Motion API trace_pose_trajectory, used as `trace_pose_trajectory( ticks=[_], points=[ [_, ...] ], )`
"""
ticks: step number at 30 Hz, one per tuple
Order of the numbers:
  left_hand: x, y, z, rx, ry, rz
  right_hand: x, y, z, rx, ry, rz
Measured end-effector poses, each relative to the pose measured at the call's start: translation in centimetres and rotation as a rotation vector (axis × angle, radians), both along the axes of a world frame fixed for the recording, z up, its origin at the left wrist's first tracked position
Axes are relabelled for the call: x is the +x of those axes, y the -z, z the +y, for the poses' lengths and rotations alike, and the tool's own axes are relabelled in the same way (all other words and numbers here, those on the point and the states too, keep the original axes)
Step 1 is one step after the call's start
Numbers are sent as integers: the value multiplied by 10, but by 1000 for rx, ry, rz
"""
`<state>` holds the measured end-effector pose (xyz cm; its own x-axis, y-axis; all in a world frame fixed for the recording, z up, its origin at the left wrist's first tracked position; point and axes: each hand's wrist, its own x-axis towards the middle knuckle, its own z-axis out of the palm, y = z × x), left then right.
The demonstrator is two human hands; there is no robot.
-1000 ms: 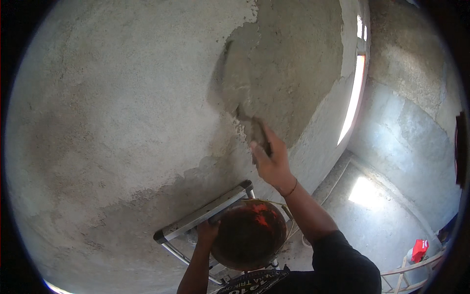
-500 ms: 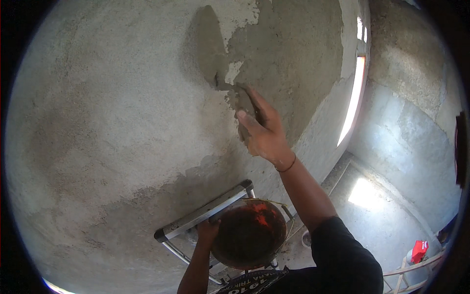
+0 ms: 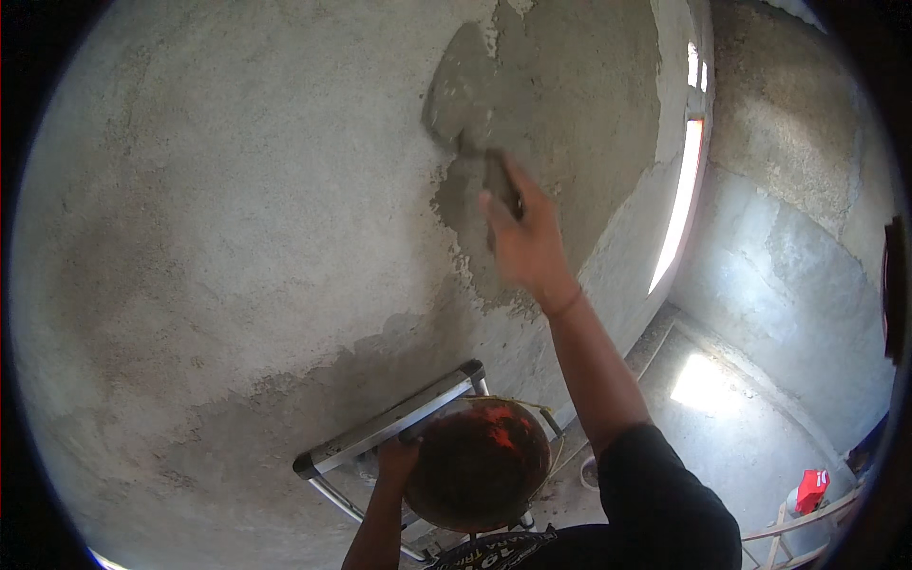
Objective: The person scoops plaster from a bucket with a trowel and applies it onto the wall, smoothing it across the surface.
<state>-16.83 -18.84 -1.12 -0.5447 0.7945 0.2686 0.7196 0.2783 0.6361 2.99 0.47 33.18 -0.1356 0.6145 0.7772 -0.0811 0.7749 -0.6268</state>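
My right hand (image 3: pixel 527 237) is closed round the handle of a plastering trowel (image 3: pixel 460 90), slightly blurred by motion. Its mortar-grey blade points up the wall and lies against it at the left border of a darker, wet-looking plaster patch (image 3: pixel 579 114). Low in the view, my left hand (image 3: pixel 396 458) grips the left rim of a round bucket (image 3: pixel 475 465), though the fingertips are hidden. The bucket is dark inside with orange-red marks near its far rim. It stands beside the top bar of a metal ladder (image 3: pixel 394 418), close to my body.
Pale rough wall (image 3: pixel 237 209) fills the left and middle. A bright narrow opening (image 3: pixel 679 209) is at its right end, before another wall. On the floor below right are a small pail (image 3: pixel 590 472), a red item (image 3: pixel 812 491) and a wooden frame (image 3: pixel 798 522).
The trowel blade has moved right onto the edge of the wet patch, and the pale gap there is now covered with plaster. My left hand stays at the bucket.
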Motion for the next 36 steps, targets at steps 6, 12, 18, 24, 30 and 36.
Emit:
trace_pose_trajectory(
  ticks=[6, 12, 18, 24, 30, 36],
  points=[
    [-8, 12, -3, 14, -17, 10, 24, 35, -38, -182, -258, -160],
    [-1, 5, 0, -2, -19, -35, 10, 12, 17, -46, -92, 270],
    [0, -5, -1, 25, 17, -65, -13, 34, -10, -109, -160, 37],
    [-8, 11, 5, -29, -26, 18, -9, 70, -45, 102, -365, -177],
    [-5, 8, 7, 22, 9, 27, -19, 97, 11, 201, 9, 141],
    [0, 3, 1, -48, -28, -60, -16, 130, -36, 78, -366, -131]
  ],
)
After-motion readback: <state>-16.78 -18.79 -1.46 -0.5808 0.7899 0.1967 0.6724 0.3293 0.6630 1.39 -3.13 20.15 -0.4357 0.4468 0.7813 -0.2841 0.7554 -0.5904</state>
